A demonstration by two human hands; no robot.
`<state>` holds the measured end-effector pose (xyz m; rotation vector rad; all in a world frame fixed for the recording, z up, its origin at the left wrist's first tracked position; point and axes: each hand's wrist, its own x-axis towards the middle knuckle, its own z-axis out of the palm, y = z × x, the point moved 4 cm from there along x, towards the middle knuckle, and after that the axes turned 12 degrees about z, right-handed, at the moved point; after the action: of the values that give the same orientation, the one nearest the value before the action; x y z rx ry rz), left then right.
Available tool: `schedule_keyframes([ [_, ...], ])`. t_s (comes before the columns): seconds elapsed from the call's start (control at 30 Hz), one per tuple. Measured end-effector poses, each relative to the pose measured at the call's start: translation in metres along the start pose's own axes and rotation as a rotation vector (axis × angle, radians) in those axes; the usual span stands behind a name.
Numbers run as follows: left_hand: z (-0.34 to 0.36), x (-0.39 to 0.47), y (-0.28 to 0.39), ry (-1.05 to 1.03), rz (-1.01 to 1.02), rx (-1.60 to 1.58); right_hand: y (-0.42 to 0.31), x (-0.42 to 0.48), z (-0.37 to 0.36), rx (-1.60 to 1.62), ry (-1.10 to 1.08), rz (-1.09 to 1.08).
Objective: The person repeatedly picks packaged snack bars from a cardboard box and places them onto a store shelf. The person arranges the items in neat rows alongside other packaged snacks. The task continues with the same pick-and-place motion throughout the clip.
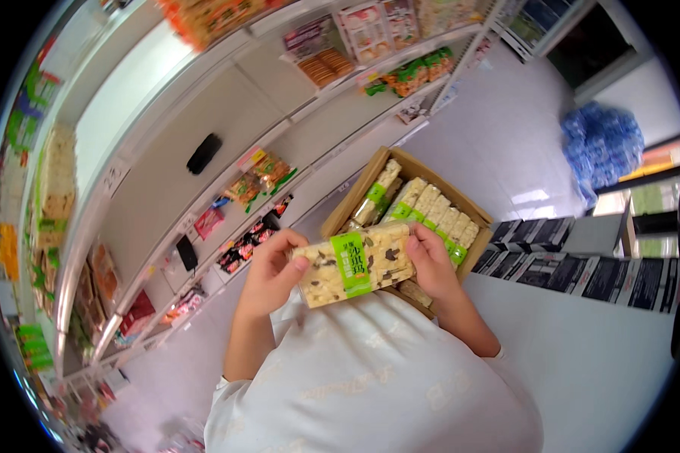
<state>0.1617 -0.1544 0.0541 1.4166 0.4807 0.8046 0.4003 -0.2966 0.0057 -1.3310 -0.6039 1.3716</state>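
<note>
Both my hands hold a clear-wrapped sachima puffed-rice block (382, 263) with a green band and dark bits like raisins and seeds. My left hand (275, 272) pinches its left end, thumb on top. Its right end is gripped by my right hand (433, 260), the thumb on the front face. Just beyond the block stands an open cardboard box (481, 212) with several similar green-banded packs (428, 204) standing in rows. The held block and my right hand hide part of the box.
Shelves (204, 102) on the left carry snack bags (269, 170), biscuits (326, 65) and a black object (204, 154). Blue-tinted wrapped bottles (603, 147) stand on the floor at right. Dark printed cartons (566, 272) line the far edge of a pale surface (561, 323).
</note>
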Motion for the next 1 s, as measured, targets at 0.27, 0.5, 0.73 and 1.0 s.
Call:
schedule_keyframes([
  [0.27, -0.023, -0.063, -0.022, 0.68, -0.031, -0.31, -0.007, 0.026, 0.061, -0.036, 0.037, 0.077],
  [0.5, -0.044, -0.095, -0.001, 0.677, -0.013, 0.206, -0.021, 0.03, 0.096, -0.203, -0.003, 0.053],
  [0.73, -0.105, -0.122, 0.024, 0.792, 0.085, 0.47, -0.045, 0.033, 0.175, -0.857, 0.062, -0.297],
  [1.0, -0.224, -0.199, 0.054, 0.961, 0.199, 0.362, -0.021, 0.052, 0.325, -0.745, -0.141, -0.469],
])
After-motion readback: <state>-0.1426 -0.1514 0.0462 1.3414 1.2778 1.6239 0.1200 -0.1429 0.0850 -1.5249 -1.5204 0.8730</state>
